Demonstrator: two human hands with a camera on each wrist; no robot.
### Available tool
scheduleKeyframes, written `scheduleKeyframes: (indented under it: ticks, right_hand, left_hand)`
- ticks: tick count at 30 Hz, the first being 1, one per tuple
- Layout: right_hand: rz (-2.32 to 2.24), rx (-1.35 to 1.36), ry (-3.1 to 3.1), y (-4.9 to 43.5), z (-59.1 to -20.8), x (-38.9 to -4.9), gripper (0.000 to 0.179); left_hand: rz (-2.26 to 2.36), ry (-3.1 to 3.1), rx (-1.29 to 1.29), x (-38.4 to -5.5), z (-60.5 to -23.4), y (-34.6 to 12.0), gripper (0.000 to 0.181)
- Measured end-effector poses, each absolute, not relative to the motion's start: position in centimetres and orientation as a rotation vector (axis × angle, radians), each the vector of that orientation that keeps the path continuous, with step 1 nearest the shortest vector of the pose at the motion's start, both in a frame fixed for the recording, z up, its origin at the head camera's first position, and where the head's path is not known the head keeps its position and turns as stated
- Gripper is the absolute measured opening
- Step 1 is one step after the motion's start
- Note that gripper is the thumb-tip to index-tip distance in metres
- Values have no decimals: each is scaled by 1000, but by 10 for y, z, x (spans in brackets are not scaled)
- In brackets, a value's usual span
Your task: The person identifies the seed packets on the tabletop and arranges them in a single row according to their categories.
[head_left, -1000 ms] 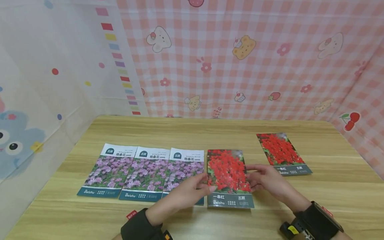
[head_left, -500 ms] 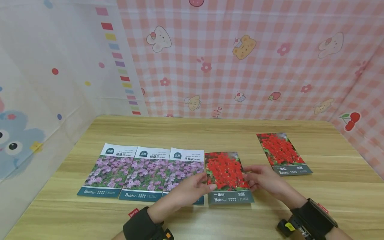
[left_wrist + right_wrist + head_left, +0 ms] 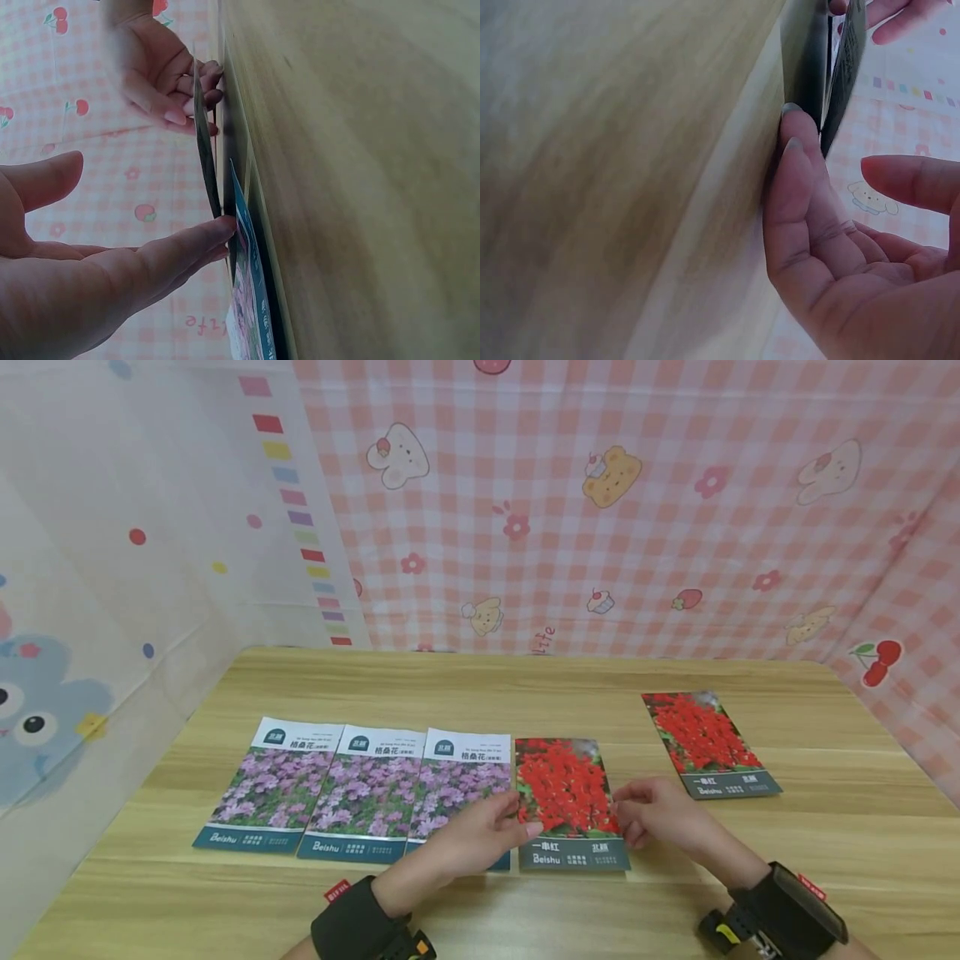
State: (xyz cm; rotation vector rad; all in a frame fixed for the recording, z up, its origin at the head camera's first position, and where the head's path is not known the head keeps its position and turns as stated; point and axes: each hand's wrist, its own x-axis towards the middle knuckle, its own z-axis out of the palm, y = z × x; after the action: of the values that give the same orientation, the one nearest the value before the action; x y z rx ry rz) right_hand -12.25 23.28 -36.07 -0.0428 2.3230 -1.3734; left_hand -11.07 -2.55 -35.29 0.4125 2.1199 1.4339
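A red-flowered seed packet (image 3: 566,785) lies face up between my hands, right of a row of purple-flowered seed packets. My left hand (image 3: 472,839) reaches over the rightmost purple packet (image 3: 463,785), its fingertips at the red packet's left edge. In the left wrist view, the left thumb (image 3: 56,180) stands away from the packet and the fingers are extended. At the right edge are the loosely bent fingertips of my right hand (image 3: 667,818). The right wrist view has its thumb (image 3: 907,180) apart too. There, the packet's near edge (image 3: 846,75) sits slightly off the table.
Two more purple packets, a middle one (image 3: 367,797) and a left one (image 3: 270,789), continue the row leftward. Another red-flowered packet (image 3: 708,743) lies slanted at the back right of the wooden table (image 3: 480,693). Patterned cloth (image 3: 480,510) hangs behind.
The red packet between my hands has come down and shifted slightly left, settling closer beside the purple row. My right hand moved a little with it, and its fingers have loosened from the edge.
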Motion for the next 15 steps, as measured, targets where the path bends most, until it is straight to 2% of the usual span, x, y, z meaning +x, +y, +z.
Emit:
scheduleKeyframes:
  ticks: [15]
  right_hand:
    - [-1269, -81, 2399, 231, -359, -120, 20]
  left_hand:
    - [1448, 2102, 417, -110, -353, -24, 68]
